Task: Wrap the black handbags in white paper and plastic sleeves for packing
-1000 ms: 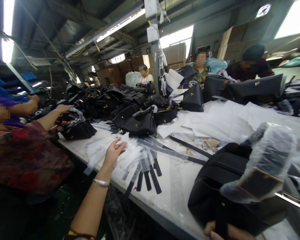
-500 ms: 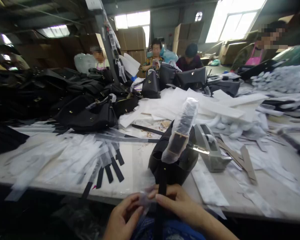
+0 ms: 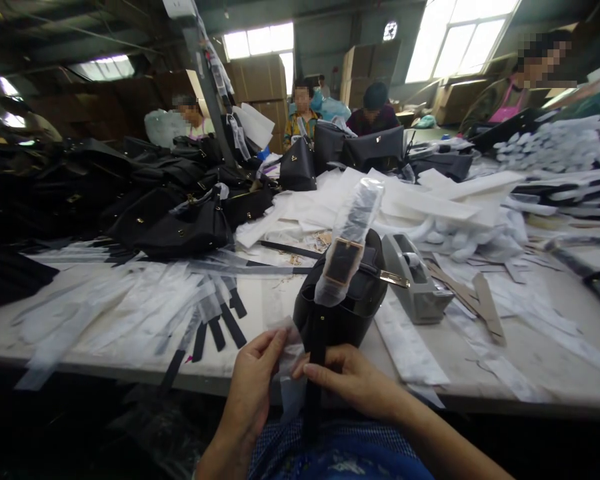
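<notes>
Both hands sit higher than half a second ago. Left hand (image 3: 253, 397): fingers pinched on clear plastic sleeve (image 3: 289, 363). Right hand (image 3: 354, 381): fingers closed around black strap (image 3: 314, 353). Strap hangs from black handbag (image 3: 347, 310), upright at table (image 3: 275, 300) near edge, just beside tape dispenser (image 3: 416, 283).

A bare strip of table (image 3: 269, 303) is lying open between the wrapped straps (image 3: 200, 313) and the black handbag (image 3: 345, 307). The tape dispenser (image 3: 416, 283) is blocking the handbag's right side; stacked bags (image 3: 180, 230) are closing the rear left.
</notes>
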Tool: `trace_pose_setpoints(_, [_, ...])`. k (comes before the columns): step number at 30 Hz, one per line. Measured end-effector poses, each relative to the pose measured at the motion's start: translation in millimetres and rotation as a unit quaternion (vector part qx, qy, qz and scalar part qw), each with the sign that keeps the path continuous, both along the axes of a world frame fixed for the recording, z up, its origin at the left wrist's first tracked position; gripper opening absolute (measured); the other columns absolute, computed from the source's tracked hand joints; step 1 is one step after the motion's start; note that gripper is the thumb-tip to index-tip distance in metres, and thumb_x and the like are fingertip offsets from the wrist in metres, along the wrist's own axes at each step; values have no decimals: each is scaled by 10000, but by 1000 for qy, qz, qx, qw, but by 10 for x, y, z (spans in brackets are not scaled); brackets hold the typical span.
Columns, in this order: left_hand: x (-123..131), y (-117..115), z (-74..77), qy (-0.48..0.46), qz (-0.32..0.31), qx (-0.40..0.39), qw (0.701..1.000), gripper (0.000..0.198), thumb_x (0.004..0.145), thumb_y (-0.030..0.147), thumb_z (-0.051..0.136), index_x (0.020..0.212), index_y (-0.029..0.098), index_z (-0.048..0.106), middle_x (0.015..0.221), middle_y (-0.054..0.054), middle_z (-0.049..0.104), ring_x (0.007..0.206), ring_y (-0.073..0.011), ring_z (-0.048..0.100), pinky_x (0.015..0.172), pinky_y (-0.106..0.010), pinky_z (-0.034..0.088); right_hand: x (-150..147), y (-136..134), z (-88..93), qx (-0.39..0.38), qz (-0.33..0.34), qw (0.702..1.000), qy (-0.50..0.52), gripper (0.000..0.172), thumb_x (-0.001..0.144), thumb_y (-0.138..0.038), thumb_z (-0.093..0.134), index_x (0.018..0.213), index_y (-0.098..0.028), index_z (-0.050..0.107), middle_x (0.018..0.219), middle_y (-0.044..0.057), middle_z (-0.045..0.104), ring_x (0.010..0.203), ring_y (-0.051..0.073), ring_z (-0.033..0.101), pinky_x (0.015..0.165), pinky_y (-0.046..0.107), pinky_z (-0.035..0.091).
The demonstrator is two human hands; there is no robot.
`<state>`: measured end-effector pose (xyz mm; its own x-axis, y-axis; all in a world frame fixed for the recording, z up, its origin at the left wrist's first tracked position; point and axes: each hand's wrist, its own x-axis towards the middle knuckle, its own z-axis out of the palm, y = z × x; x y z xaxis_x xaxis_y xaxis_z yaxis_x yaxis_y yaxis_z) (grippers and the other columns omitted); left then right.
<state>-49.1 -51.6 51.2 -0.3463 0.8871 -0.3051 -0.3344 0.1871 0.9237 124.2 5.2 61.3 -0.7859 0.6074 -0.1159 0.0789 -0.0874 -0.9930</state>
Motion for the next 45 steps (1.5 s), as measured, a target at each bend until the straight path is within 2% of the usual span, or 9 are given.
trace_pose_setpoints(4, [-114,-63,50,-3,31,-10,999,372,717,460,825,927,155,784,846,-72,771,754,-167,685,682,-219,522,76,6,82,46,1,999,-18,346,937,-469,597,1046,-203,790,1047,48,762,1010,232,675,910,311,518])
trace_pose_setpoints(8, [-224,-256,74,47,-1,-32,998,349,684,453,848,846,151,781,783,-74,770,664,-155,670,610,-213,501,189,41,164,37,50,996,-59,310,922,-440,618,1090,-227,766,948,36,750,749,166,657,630,234,519])
trace_pose_setpoints(11, [-255,-406,17,67,-30,-47,996,319,662,439,863,717,148,745,695,-56,749,591,-133,638,564,-199,466,201,51,154,28,54,997,-55,302,911,-443,633,953,-185,783,805,25,715,663,133,604,593,214,478])
trace_pose_setpoints(14, [-256,-539,-80,86,-34,-60,994,311,633,414,878,647,153,710,630,-36,723,567,-132,627,550,-198,452,144,18,109,60,2,998,-24,329,901,-459,650,860,-160,783,735,24,690,660,126,584,622,220,471])
trace_pose_setpoints(18, [-239,-683,-174,127,-56,-75,987,267,644,388,860,661,160,722,678,-53,744,627,-168,660,598,-227,477,42,-40,67,58,-75,995,25,355,882,-492,666,933,-162,784,727,33,696,614,117,577,576,220,473])
trace_pose_setpoints(22, [-218,-771,-191,138,-67,-92,984,243,649,373,848,675,160,733,694,-66,746,652,-185,668,620,-241,480,-47,-56,78,51,-129,990,40,344,881,-483,674,955,-165,784,737,41,708,613,120,598,576,223,493])
trace_pose_setpoints(36, [-192,-719,-157,122,-81,-80,986,242,615,389,852,679,171,769,709,-87,766,663,-218,697,629,-257,508,-149,-75,55,96,-134,986,-7,333,894,-481,660,939,-175,783,760,33,720,672,143,631,620,235,500])
trace_pose_setpoints(41, [-186,-702,-148,85,-90,-65,990,298,650,427,846,805,176,802,816,-95,786,762,-244,722,698,-275,537,-152,-94,65,121,-125,984,-33,346,907,-483,640,902,-167,779,731,28,712,668,147,629,608,234,483])
trace_pose_setpoints(45, [-93,-617,-148,53,-81,-50,994,366,687,478,826,878,167,800,797,-95,781,736,-246,718,670,-286,542,-163,-102,63,168,-118,978,-41,337,931,-469,608,1024,-186,764,880,47,745,656,142,631,625,248,494])
